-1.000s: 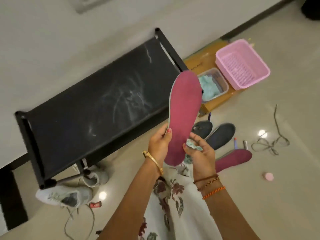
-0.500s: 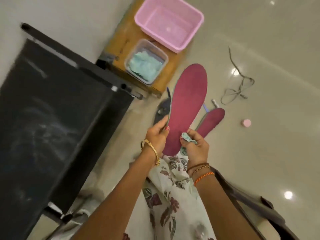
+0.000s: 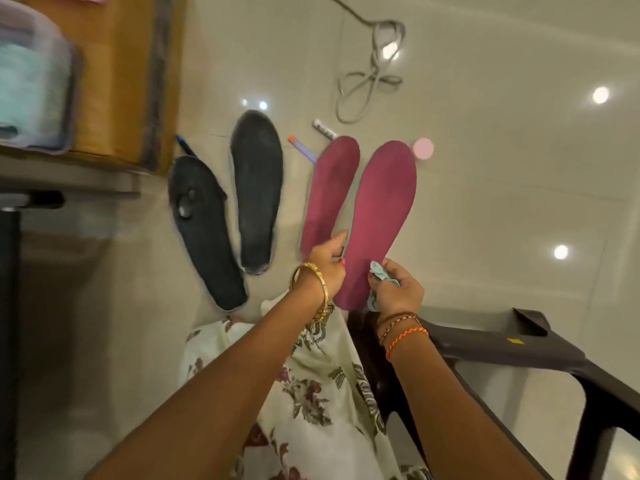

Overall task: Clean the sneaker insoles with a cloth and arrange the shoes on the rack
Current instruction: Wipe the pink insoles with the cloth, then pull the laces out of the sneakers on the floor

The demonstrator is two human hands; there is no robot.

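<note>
A magenta insole (image 3: 379, 216) is held low over the floor, toe pointing away. My left hand (image 3: 327, 263) pinches its left edge near the heel. On the heel's right side, my right hand (image 3: 398, 287) grips a small pale blue cloth (image 3: 379, 273) against the insole. A second magenta insole (image 3: 332, 188) lies on the floor just left of it. Two dark grey insoles (image 3: 204, 230) (image 3: 258, 188) lie further left. The rack shows only as a dark edge (image 3: 8, 306) at the far left.
A grey shoelace (image 3: 372, 74) lies tangled ahead. A pink round lid (image 3: 423, 148), a white tube (image 3: 324, 129) and pens (image 3: 302, 148) sit near the insole toes. A clear box of blue cloths (image 3: 31, 84) stands on a cardboard box (image 3: 121, 74). A dark plastic stool (image 3: 519, 351) is under my right arm.
The view has swung away from the rack toward the floor. The held insole has come down from upright to lie low beside the other magenta insole; both hands keep their hold.
</note>
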